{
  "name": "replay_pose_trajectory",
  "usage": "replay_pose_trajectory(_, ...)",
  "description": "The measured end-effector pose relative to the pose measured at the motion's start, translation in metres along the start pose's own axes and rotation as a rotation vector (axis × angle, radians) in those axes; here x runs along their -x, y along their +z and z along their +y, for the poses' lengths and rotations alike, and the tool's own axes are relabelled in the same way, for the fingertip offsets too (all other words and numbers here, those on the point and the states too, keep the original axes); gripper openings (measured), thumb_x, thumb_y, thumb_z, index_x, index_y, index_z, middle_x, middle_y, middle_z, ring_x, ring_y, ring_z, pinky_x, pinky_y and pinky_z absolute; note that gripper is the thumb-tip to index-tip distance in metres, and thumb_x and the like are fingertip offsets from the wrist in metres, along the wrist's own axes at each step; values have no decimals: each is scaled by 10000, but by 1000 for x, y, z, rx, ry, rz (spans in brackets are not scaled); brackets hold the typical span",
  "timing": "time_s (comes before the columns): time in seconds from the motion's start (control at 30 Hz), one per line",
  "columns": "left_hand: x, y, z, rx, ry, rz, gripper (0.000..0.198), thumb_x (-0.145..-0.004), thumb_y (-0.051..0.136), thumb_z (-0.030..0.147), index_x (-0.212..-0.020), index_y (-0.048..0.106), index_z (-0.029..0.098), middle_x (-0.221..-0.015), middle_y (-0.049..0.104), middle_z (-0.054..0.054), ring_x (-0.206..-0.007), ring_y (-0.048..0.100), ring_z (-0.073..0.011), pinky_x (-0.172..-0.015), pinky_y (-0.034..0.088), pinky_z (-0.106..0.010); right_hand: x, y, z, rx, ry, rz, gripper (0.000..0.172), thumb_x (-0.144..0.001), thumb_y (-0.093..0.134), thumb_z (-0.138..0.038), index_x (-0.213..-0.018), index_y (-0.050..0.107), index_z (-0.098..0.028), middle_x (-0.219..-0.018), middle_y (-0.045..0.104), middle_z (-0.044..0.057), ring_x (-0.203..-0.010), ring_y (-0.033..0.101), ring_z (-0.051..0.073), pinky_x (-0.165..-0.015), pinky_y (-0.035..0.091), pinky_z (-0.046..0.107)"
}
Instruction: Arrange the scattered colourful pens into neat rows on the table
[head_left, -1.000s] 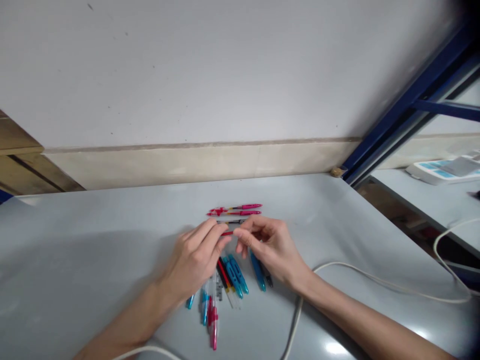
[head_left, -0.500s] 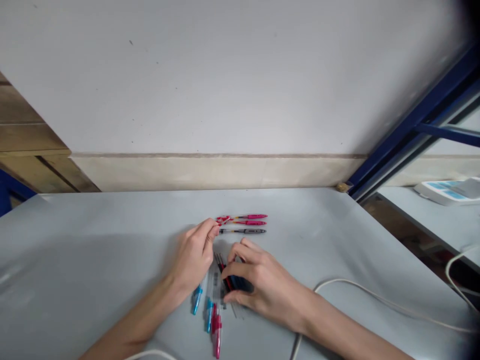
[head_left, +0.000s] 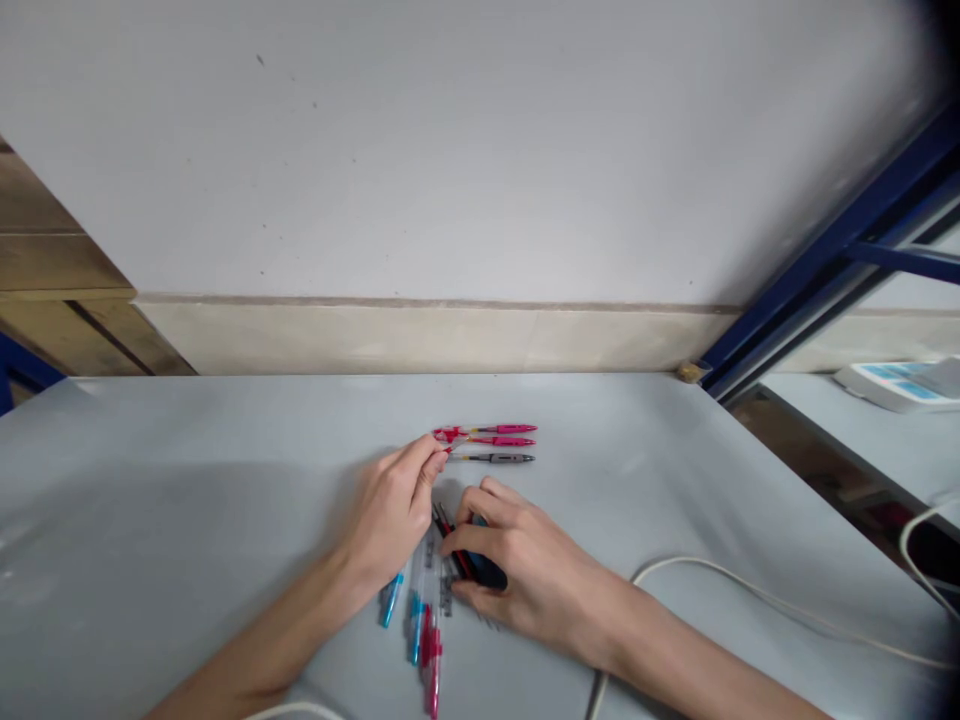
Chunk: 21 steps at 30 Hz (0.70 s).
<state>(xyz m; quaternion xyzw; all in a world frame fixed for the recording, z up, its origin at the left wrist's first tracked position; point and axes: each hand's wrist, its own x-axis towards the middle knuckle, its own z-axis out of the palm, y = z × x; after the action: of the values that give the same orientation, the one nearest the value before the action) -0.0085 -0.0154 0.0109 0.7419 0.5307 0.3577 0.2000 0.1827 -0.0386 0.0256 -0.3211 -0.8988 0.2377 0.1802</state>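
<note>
Three pens lie side by side on the grey table, two pink and one grey-black. My left hand pinches a thin red refill at the left end of this row. My right hand lies over a loose heap of pen parts nearer to me, its fingers curled on a dark piece in the heap. Blue, pink and clear barrels stick out below both hands.
A white cable runs across the table on the right. A pale wall stands behind the table, with a blue metal frame at right. A second table with a white device stands beyond it.
My right hand dropped from the row of pens onto the heap and closed on a piece. My left hand stays pinched at the row's left end. The grey pen now lies in the row.
</note>
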Motion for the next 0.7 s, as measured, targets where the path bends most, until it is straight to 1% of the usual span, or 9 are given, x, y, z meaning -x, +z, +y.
replay_pose_trajectory(0.13,-1,0,1,-12,4,-7,279,-1045,378,305,-799,480,219,-704,579,43,-626,509,-121,-632,350,-245,1,1,-2,-13,-16,16,103,-874,721,-206,-971,753,-206,-964,622,51,-910,518,201,-796,461,316)
replay_pose_trajectory(0.23,-2,0,0,-30,5,-3,278,-1042,394,304,-793,483,217,-691,571,47,-617,499,-116,-625,341,-242,-1,-5,-2,-145,16,94,89,-851,735,-174,-937,740,-195,-958,666,47,-924,558,199,-809,472,313)
replay_pose_trajectory(0.3,-2,0,-1,-25,15,-2,270,-1038,406,297,-797,497,216,-705,583,46,-627,506,-113,-629,344,-235,-2,-12,0,-296,90,223,100,-839,738,-167,-932,724,-199,-936,703,29,-889,602,183,-799,477,306)
replay_pose_trajectory(0.4,-1,1,-1,-16,43,-13,264,-1038,410,292,-810,517,216,-720,596,46,-634,511,-109,-635,351,-225,-5,-22,7,-499,230,506,68,-845,733,-212,-900,694,-201,-875,727,15,-809,647,166,-731,474,294)
replay_pose_trajectory(0.47,0,1,-1,-21,64,-17,269,-1042,404,296,-814,522,217,-707,587,48,-620,495,-108,-626,347,-222,-6,-25,12,-602,307,668,116,-841,753,-270,-866,669,-195,-850,731,24,-786,660,169,-688,475,289)
replay_pose_trajectory(0.5,0,1,-1,-28,71,-20,274,-1044,401,298,-812,523,218,-694,576,50,-609,481,-108,-618,343,-223,-7,-26,14,-650,335,717,154,-832,770,-301,-859,662,-193,-847,737,31,-785,668,172,-682,482,290)
replay_pose_trajectory(0.57,1,2,0,-40,83,-27,281,-1045,400,302,-809,527,218,-676,558,51,-594,459,-109,-605,336,-225,-7,-24,18,-740,365,751,209,-813,797,-347,-881,679,-189,-860,753,47,-804,691,184,-708,510,300)
replay_pose_trajectory(0.7,2,1,2,-51,117,-41,273,-1043,410,296,-815,538,218,-681,565,47,-589,458,-110,-604,342,-226,-7,-19,21,-887,385,710,251,-784,828,-376,-918,735,-186,-916,783,73,-875,735,210,-825,557,343)
